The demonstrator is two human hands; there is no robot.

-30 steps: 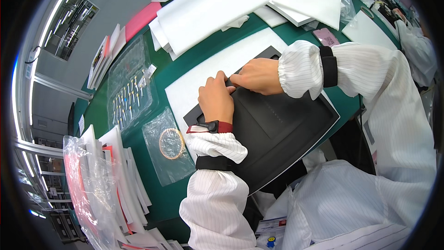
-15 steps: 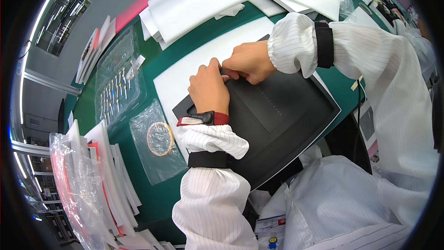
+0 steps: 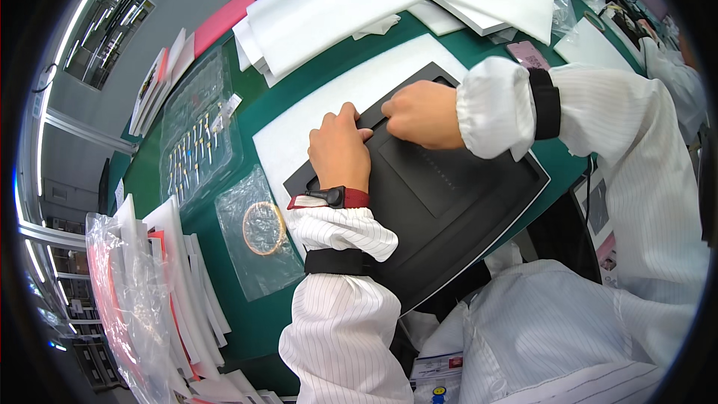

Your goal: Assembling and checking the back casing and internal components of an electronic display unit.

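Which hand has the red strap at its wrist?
The left hand; its red strap shows just above the sleeve, while the right hand shows none.

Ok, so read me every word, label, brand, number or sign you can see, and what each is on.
I can quote none:
Black panel: one faint line of lettering, too small to read.
White tag by the clear plastic tray: too small.
Pink card: dark printed pattern, unreadable.
Badge at the lower edge: print too small.

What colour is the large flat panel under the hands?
The panel is black, clearest in the head view.
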